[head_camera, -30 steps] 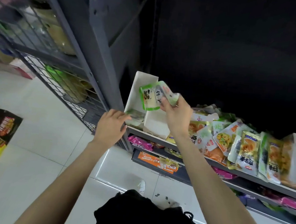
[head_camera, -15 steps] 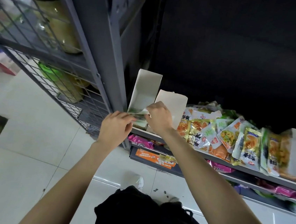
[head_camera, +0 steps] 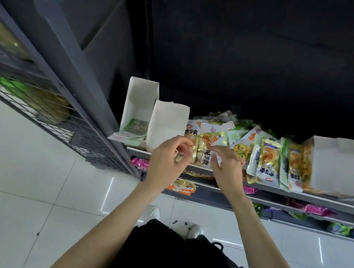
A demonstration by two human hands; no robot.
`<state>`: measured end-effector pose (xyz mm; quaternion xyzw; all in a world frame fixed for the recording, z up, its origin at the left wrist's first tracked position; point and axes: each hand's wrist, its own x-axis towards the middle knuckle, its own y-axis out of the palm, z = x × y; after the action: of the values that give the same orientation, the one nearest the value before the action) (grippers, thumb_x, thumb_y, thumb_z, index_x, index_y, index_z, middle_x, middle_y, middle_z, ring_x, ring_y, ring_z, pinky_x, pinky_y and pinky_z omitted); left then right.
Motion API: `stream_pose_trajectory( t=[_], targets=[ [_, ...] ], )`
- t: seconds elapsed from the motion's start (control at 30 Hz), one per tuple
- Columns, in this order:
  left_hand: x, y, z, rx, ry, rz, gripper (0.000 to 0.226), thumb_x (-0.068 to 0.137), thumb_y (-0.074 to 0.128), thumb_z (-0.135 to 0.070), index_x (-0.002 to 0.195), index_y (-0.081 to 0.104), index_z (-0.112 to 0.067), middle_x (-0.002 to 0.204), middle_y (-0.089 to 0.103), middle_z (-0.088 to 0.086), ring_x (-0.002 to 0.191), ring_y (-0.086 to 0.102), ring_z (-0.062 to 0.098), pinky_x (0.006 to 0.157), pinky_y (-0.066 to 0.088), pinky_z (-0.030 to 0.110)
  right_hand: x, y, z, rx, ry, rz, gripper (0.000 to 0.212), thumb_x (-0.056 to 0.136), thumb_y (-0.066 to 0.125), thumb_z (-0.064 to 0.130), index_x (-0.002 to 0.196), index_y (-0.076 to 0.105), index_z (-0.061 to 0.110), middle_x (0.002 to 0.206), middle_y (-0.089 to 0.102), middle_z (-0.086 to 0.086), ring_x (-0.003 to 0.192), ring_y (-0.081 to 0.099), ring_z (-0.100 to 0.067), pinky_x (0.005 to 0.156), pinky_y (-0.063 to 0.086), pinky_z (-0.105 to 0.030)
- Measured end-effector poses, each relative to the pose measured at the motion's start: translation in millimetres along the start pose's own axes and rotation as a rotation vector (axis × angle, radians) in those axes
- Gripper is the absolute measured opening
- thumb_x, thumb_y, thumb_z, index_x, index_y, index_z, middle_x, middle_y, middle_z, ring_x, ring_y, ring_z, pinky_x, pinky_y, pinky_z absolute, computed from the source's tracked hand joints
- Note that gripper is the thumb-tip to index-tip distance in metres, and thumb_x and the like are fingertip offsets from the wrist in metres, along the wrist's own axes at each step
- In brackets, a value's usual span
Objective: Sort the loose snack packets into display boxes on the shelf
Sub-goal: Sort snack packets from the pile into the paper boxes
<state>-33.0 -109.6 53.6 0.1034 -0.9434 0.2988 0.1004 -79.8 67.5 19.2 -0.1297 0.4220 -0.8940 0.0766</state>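
Three white display boxes on the top shelf: two at the left end, one at the right. Two hands, left hand and right hand. Loose snack packets heaped between the boxes, too overlapped to count exactly. Two white shoes on the floor.

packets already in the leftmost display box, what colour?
Mostly green with white, seen in the head view: packets lying at the bottom of the open white display box.
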Motion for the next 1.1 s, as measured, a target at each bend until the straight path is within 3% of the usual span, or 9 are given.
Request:
stream_pose_trajectory(
  t=[0.1, 0.27, 0.33, 0.47, 0.63, 0.73, 0.87, 1.0, 1.1],
  targets=[
    [17.6, 60.7, -3.7, -0.009, -0.201, 0.217, 0.031, 0.089, 0.062, -0.029, 0.117, 0.054, -0.019, 0.1, 0.061, -0.01, 0.085, 0.058, 0.003, 0.082, 0.051, 0.027, -9.9, -16.6, -52.5, -0.202, 0.193, 0.027, 0.036, 0.087, 0.058, 0.004, 0.123, 0.06, 0.008, 0.131, 0.055, -0.011, 0.125, 0.045, -0.032, 0.105, 0.038, -0.044],
    [43.4, 125.1, 2.9, 0.099, -0.434, 0.361, 0.06, 0.087, 0.065, -0.037, 0.136, 0.039, -0.012, 0.131, 0.054, 0.003, 0.108, 0.058, 0.014, 0.074, 0.042, 0.01, -11.3, -32.7, -99.4, -0.35, 0.335, 0.312, 0.057, 0.095, 0.05, 0.024, 0.148, 0.028, 0.025, 0.158, 0.011, -0.004, 0.146, 0.005, -0.026, 0.118, 0.009, -0.043],
    [49.1, 137.5, 2.3, 0.088, -0.494, 0.338, 0.056, 0.087, 0.066, -0.033, 0.133, 0.042, -0.012, 0.131, 0.056, 0.003, 0.108, 0.06, 0.015, 0.061, 0.043, 0.005, -10.6, -35.9, -105.7, -0.341, 0.321, 0.374, 0.058, 0.096, 0.049, 0.025, 0.149, 0.025, 0.027, 0.159, 0.009, -0.001, 0.146, 0.005, -0.023, 0.119, 0.011, -0.043],
    [57.7, 146.1, -3.1, 0.153, -0.516, 0.301, 0.045, 0.092, 0.061, -0.024, 0.132, 0.048, -0.008, 0.124, 0.062, 0.006, 0.104, 0.061, 0.017, 0.065, 0.039, 0.006, -5.9, -43.0, -111.8, -0.388, 0.267, 0.402, 0.056, 0.096, 0.048, 0.025, 0.147, 0.027, 0.028, 0.157, 0.014, 0.0, 0.144, 0.01, -0.023, 0.116, 0.021, -0.041],
    [59.1, 136.9, -7.1, 0.171, -0.494, 0.157, 0.034, 0.098, 0.046, -0.016, 0.132, 0.046, -0.009, 0.093, 0.065, 0.003, 0.06, 0.051, 0.003, 0.044, 0.039, 0.011, -2.2, -47.2, -116.1, -0.42, 0.237, 0.41, 0.055, 0.095, 0.049, 0.026, 0.146, 0.029, 0.03, 0.155, 0.02, -0.001, 0.142, 0.018, -0.025, 0.113, 0.026, -0.046],
    [60.9, 120.9, -3.5, 0.132, -0.514, 0.017, 0.029, 0.099, 0.039, -0.008, 0.128, 0.043, -0.007, 0.084, 0.053, 0.0, 0.061, 0.046, 0.004, 0.052, 0.042, 0.01, -0.3, -47.3, -117.9, -0.447, 0.225, 0.402, 0.055, 0.094, 0.049, 0.028, 0.145, 0.031, 0.033, 0.152, 0.022, 0.0, 0.139, 0.022, -0.025, 0.108, 0.029, -0.048],
    [65.5, 94.8, -5.5, 0.111, -0.405, 0.05, 0.031, 0.1, 0.039, -0.013, 0.131, 0.041, -0.015, 0.08, 0.057, 0.001, 0.068, 0.062, 0.025, 0.061, 0.056, 0.042, 2.8, -51.3, -114.9, -0.431, 0.259, 0.392, 0.046, 0.094, 0.049, 0.03, 0.139, 0.041, 0.032, 0.148, 0.03, -0.002, 0.135, 0.026, -0.028, 0.107, 0.026, -0.05],
    [84.4, 52.6, -30.1, 0.427, -0.036, 0.172, 0.028, 0.1, 0.041, -0.015, 0.127, 0.047, -0.015, 0.054, 0.046, -0.003, 0.042, 0.045, 0.015, 0.042, 0.03, 0.025, 18.6, -62.3, -90.6, -0.156, 0.077, -0.033, 0.044, 0.088, 0.063, 0.022, 0.13, 0.053, 0.017, 0.129, 0.054, -0.007, 0.119, 0.047, -0.032, 0.101, 0.034, -0.042],
    [96.5, 20.9, -52.5, 0.611, 0.257, 0.357, 0.025, 0.099, 0.045, -0.018, 0.121, 0.055, -0.016, 0.057, 0.046, -0.007, 0.047, 0.049, 0.017, 0.049, 0.03, 0.025, 41.4, -75.9, -51.2, -0.016, -0.152, -0.033, 0.064, 0.082, 0.071, 0.027, 0.137, 0.043, 0.016, 0.127, 0.056, -0.003, 0.114, 0.048, -0.022, 0.097, 0.037, -0.032]
  ],
)
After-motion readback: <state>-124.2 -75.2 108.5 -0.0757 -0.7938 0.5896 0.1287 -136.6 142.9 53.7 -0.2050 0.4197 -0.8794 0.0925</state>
